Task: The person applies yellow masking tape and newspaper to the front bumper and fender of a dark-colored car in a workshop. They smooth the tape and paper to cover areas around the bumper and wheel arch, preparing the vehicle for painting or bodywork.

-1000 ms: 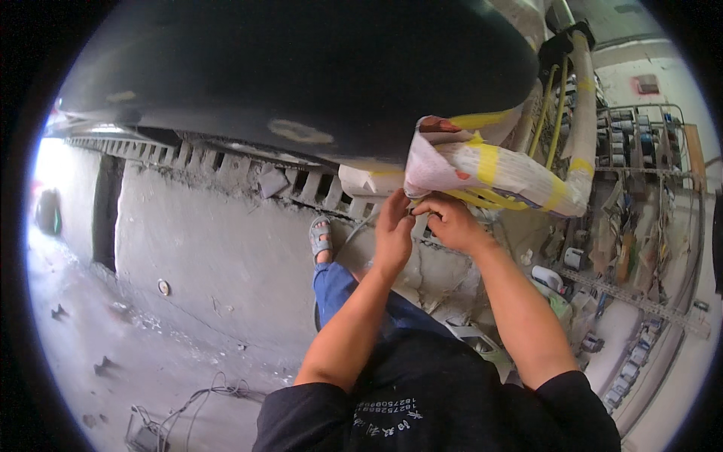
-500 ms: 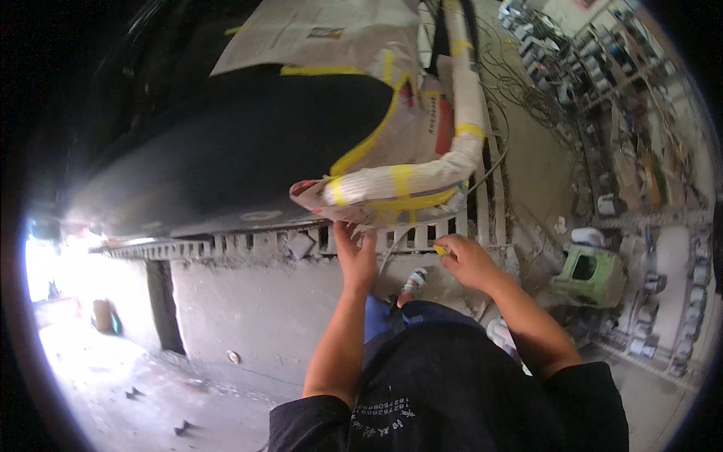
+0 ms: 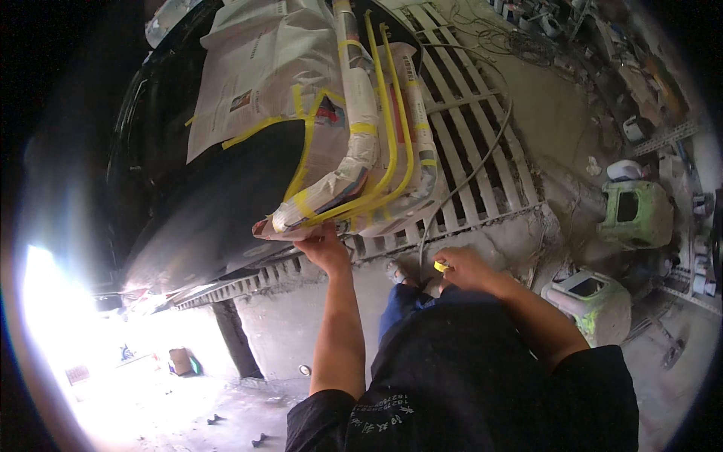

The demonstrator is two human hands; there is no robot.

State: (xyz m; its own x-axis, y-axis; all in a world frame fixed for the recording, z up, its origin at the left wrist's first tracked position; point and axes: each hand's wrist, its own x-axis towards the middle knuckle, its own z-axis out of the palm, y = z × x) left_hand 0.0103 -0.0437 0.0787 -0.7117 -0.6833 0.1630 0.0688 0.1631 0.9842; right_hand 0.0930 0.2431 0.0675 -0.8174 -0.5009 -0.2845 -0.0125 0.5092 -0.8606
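A dark, glossy vehicle body panel lies ahead of me, partly covered by masking paper edged with yellow tape. Along its right side runs a bent bar wrapped in paper and bound with yellow tape. My left hand is at the lower end of this wrapping, its fingers closed on the paper edge and partly hidden beneath it. Lower right, apart from the panel, my right hand grips a small roll of yellow tape.
A slatted grate lies under and right of the vehicle, with a hose across it. Two cut-open green and white plastic jugs stand at the right. Cans and tools line the far right. Bright light floods the lower left.
My view has shifted, so the panel sits further left and more of the taped bars and grate show. My left hand has moved up against the wrapping; my right hand still holds the tape.
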